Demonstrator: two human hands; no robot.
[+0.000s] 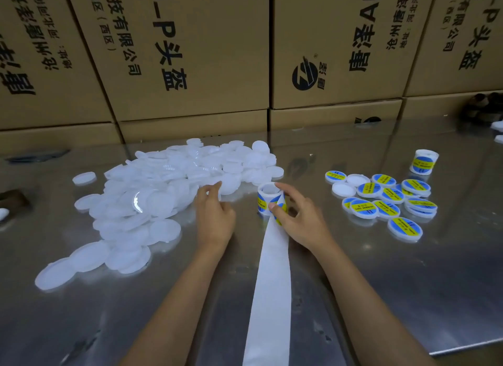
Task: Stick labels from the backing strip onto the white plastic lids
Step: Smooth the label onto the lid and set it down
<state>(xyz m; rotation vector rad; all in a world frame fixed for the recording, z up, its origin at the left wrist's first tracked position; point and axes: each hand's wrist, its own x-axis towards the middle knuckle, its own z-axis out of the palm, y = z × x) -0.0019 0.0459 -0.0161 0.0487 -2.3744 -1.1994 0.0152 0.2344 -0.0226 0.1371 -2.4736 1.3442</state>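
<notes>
A big heap of plain white plastic lids (152, 202) covers the left half of the steel table. My left hand (213, 216) reaches into its right edge, fingertips touching a lid (230, 184). A roll of blue-and-yellow labels (268, 199) stands upright at the centre. My right hand (299, 218) curls round the roll, thumb on a label at its front. The bare white backing strip (270, 284) trails from the roll toward me. Several labelled lids (386, 202) lie in a group to the right, with two plain lids among them.
A second label roll (423, 161) stands at the far right. Stacked cardboard boxes (190, 66) wall off the back of the table (381, 284). Its right edge runs near the lower right. A dark object (13, 199) sits at the left edge.
</notes>
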